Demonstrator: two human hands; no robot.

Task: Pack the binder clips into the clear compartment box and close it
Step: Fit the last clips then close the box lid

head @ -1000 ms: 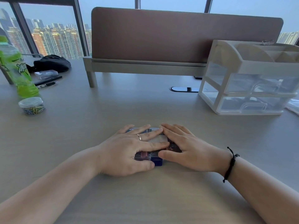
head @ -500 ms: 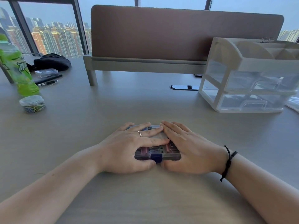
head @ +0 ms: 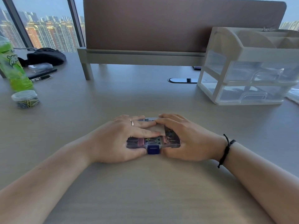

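Head view. The clear compartment box (head: 153,141) lies flat on the surface (head: 145,191), near and central, its long axis running left to right. Binder clips (head: 152,140), pink and mixed colours, show through the lid and near wall; none is visible loose on the surface. A dark blue latch (head: 153,149) sits at the middle of the near long edge, facing the person.

The left hand (head: 123,139) lies palm-down over the left half of the lid, fingers extended rightward across the top, thumb against the near wall just left of the latch. The right hand (head: 186,139) covers the right half in mirror fashion, its fingers pointing left and meeting those of the left hand over a pale label (head: 159,130) on the lid, thumb against the near wall just right of the latch. Each grip is closed on the box as a flat press, not a pinch.

The deciding relation: the latch lies between the two thumbs, nearer than the fingers and about equally close to either hand. Judged from this, packing appears finished and the step in hand is closing; whether the latch has already snapped home cannot be told. Pressing it would probably call for a thumb while the fingers hold the lid down.

Far right stands a drawer organiser (head: 250,70); far left, a green bottle (head: 13,65) and a jar of paper clips (head: 25,99).
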